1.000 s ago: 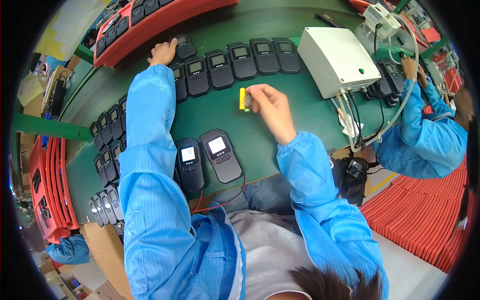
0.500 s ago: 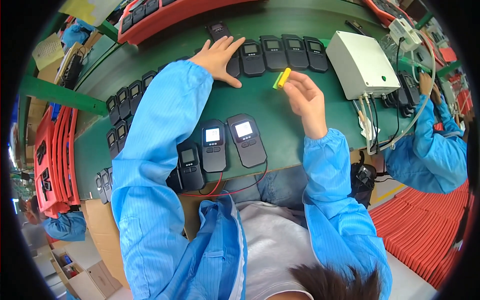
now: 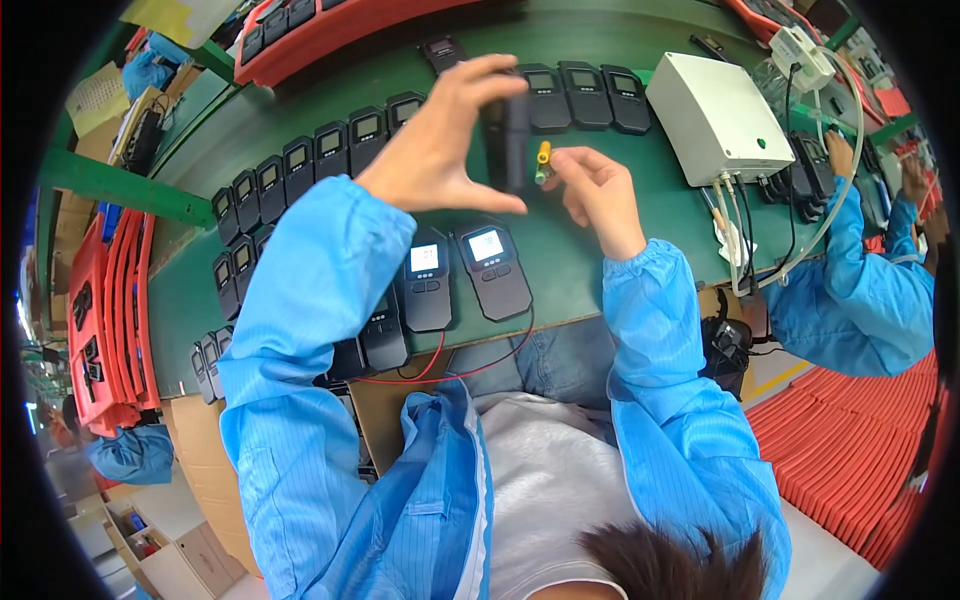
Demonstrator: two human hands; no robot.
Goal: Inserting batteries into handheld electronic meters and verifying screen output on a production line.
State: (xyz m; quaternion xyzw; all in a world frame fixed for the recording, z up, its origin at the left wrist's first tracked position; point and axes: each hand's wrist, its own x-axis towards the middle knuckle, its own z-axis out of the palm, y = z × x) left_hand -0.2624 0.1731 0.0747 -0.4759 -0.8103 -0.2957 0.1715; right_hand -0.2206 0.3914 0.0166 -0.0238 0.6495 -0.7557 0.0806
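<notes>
My left hand [image 3: 447,135] grips a black handheld device [image 3: 508,140] between its fingers and thumb. The device is tipped on edge and smeared by motion, so its screen does not show. Close to its right, my right hand [image 3: 600,190] pinches small yellow and green cylinders [image 3: 543,160] that look like batteries. Nearer to me, two matching devices, one on the left [image 3: 428,280] and one on the right [image 3: 493,270], lie face up with lit screens. Red and black wires [image 3: 430,378] run from their lower ends.
Rows of dark-screened devices [image 3: 299,168] curve along the left of the green table [image 3: 590,255]; several more [image 3: 585,95] lie beyond my hands. A white box [image 3: 718,118] with cables stands at right. Red trays [image 3: 340,35] are at the back. A co-worker's blue sleeve [image 3: 850,270] is far right.
My left hand has lifted a device from the far row, turned it on edge and brought it nearer. My right hand has shifted slightly left and nearer with the yellow and green cylinders.
</notes>
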